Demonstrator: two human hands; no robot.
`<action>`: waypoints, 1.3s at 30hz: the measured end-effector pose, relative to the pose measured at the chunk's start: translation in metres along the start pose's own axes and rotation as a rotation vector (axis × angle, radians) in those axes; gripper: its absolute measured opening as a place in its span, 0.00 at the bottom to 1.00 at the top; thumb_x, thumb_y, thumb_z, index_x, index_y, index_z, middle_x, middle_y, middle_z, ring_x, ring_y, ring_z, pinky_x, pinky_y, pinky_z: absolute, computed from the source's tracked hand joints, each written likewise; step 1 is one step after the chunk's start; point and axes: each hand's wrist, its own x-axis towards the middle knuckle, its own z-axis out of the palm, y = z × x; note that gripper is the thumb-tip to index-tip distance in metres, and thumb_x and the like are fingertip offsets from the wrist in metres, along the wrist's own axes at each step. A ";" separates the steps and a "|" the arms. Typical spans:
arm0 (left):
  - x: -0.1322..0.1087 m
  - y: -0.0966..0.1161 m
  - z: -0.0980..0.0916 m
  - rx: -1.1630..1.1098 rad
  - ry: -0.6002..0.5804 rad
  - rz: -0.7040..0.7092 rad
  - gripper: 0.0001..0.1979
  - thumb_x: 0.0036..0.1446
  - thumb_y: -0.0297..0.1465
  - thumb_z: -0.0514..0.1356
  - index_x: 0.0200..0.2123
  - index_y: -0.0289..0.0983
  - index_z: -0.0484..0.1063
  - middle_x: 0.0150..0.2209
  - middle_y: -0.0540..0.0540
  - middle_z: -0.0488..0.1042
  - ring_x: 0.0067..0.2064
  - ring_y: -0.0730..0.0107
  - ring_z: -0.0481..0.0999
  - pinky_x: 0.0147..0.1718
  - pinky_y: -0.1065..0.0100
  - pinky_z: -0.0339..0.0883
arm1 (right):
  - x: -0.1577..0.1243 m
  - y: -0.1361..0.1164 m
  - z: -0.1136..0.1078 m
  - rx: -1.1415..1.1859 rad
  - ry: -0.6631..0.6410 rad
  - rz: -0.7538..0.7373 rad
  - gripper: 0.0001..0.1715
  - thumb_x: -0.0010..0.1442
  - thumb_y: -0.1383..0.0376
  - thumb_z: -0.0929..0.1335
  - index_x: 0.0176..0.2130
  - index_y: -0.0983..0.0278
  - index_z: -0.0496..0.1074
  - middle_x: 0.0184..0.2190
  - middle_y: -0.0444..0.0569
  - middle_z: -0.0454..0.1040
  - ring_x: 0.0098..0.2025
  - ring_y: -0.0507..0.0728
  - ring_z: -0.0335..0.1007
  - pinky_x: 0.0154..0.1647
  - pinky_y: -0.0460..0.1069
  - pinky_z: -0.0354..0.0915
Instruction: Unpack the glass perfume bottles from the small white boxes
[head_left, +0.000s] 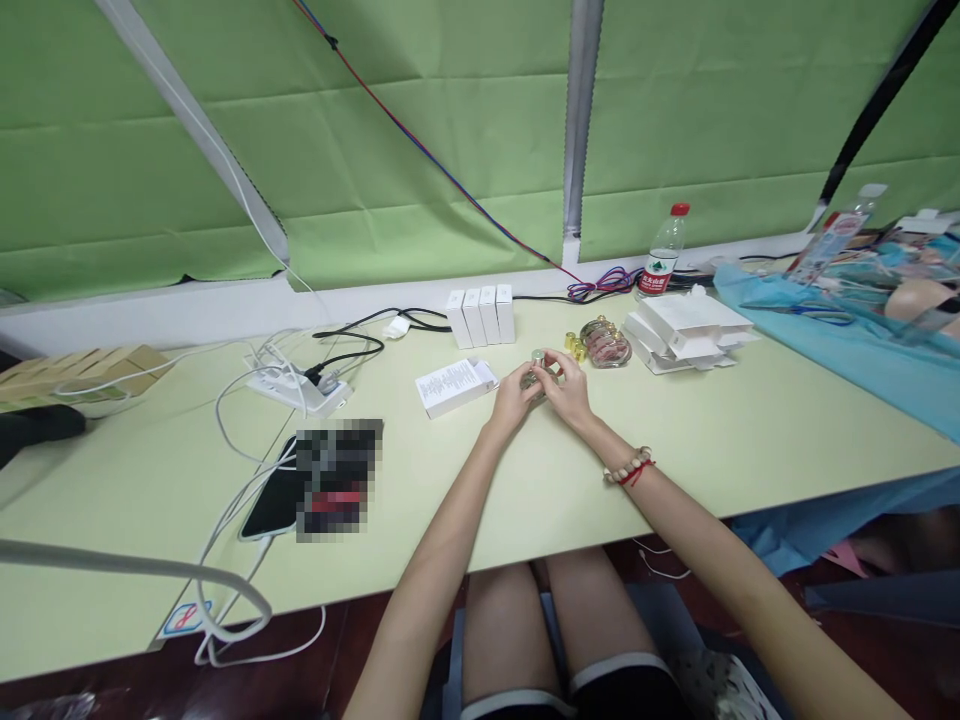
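Observation:
Both of my hands meet over the table around a small glass bottle (538, 357). Its shiny metallic top sticks up between my fingers, while most of its body is hidden. My left hand (513, 393) grips it from the left with bent fingers. From the right, my right hand (568, 391) closes on it with thumb and fingers near the top. Just beyond my right hand lie several small gold caps (574, 346) and a group of rounded clear glass bottles (606, 345). Left of my hands a white carton (454, 387) lies flat, its flap end towards them.
Several white boxes (480, 316) stand upright at the back. Folded white cartons (686, 330) are piled on the right, near a red-capped water bottle (660, 255) and blue sheeting (840, 350). A power strip (300, 390), loose cables and a phone (271, 495) occupy the left.

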 end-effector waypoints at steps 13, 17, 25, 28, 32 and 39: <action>-0.002 0.004 0.000 0.124 0.002 -0.014 0.14 0.53 0.36 0.55 0.44 0.39 0.68 0.41 0.46 0.75 0.41 0.65 0.73 0.43 0.65 0.65 | 0.004 -0.004 -0.003 -0.102 -0.067 -0.025 0.16 0.56 0.57 0.64 0.43 0.62 0.68 0.37 0.49 0.72 0.41 0.57 0.66 0.46 0.54 0.58; -0.003 0.003 0.000 0.153 -0.009 -0.013 0.16 0.51 0.35 0.58 0.44 0.40 0.67 0.42 0.46 0.74 0.42 0.64 0.73 0.43 0.65 0.65 | 0.004 -0.006 -0.002 -0.113 -0.024 0.023 0.16 0.50 0.56 0.68 0.36 0.63 0.68 0.34 0.48 0.72 0.39 0.57 0.66 0.45 0.54 0.59; -0.003 0.003 0.000 0.185 -0.015 -0.006 0.14 0.53 0.37 0.56 0.42 0.39 0.66 0.39 0.46 0.74 0.40 0.65 0.73 0.40 0.66 0.65 | 0.003 -0.006 0.000 -0.048 0.011 0.012 0.11 0.52 0.59 0.66 0.35 0.63 0.69 0.33 0.48 0.72 0.38 0.56 0.65 0.44 0.53 0.61; -0.003 0.003 -0.002 0.171 -0.030 -0.015 0.13 0.53 0.37 0.57 0.42 0.39 0.67 0.38 0.46 0.75 0.39 0.65 0.73 0.41 0.65 0.66 | 0.003 -0.005 -0.001 -0.040 -0.010 -0.002 0.12 0.54 0.59 0.65 0.37 0.63 0.70 0.34 0.49 0.72 0.38 0.56 0.65 0.43 0.53 0.62; -0.002 0.001 -0.002 0.183 -0.032 -0.017 0.13 0.52 0.37 0.57 0.41 0.40 0.67 0.38 0.47 0.75 0.40 0.65 0.73 0.40 0.66 0.65 | 0.004 -0.005 -0.001 0.008 -0.030 0.023 0.14 0.54 0.59 0.65 0.39 0.63 0.71 0.35 0.50 0.73 0.38 0.56 0.66 0.41 0.53 0.63; -0.005 0.008 -0.001 0.310 -0.024 -0.022 0.13 0.54 0.41 0.54 0.38 0.40 0.64 0.33 0.49 0.73 0.34 0.70 0.71 0.33 0.70 0.63 | 0.015 -0.001 -0.002 0.542 -0.071 0.411 0.22 0.47 0.53 0.68 0.39 0.65 0.71 0.37 0.50 0.75 0.40 0.56 0.70 0.41 0.51 0.66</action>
